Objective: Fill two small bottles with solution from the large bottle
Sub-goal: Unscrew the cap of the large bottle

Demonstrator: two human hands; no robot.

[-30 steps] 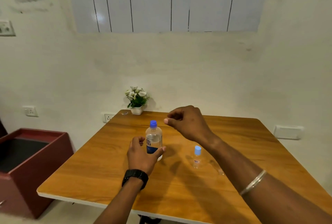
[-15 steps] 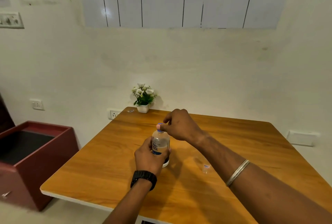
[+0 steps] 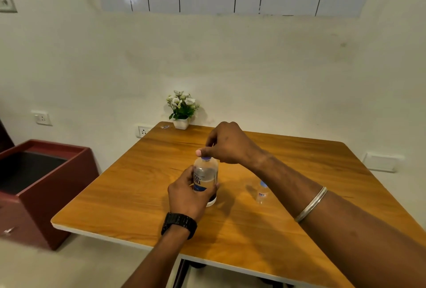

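While the left hand (image 3: 187,195) wraps its fingers (image 3: 215,186) round the lower body of the large clear plastic bottle with the blue-and-white label (image 3: 205,175), the right hand (image 3: 227,143) comes over the top and pinches the small blue screw cap (image 3: 205,158) between thumb and fingertips, so both hands are clenched on the same bottle, one on the body and one on the lid. It stands upright on the orange-brown wooden desk (image 3: 138,184), near the middle, and the step in hand looks like uncapping. The likeliest trouble is a squeeze: if the left hand grips the soft wall too hard as the cap comes free, solution could well up over the neck and onto the desk. A twist that outruns the steadying grip could also tip or skid the bottle. The right forearm passes directly above a small clear bottle with a pale blue cap (image 3: 262,192), which stands just to the right of the large one; a dropped elbow or a careless withdrawal could knock it over. The large bottle holds clear liquid, though its level is hard to read behind the label and fingers. The small bottle is capped, and whether it holds anything cannot be told. Only one small bottle is visible; a second may be hidden by the arm.
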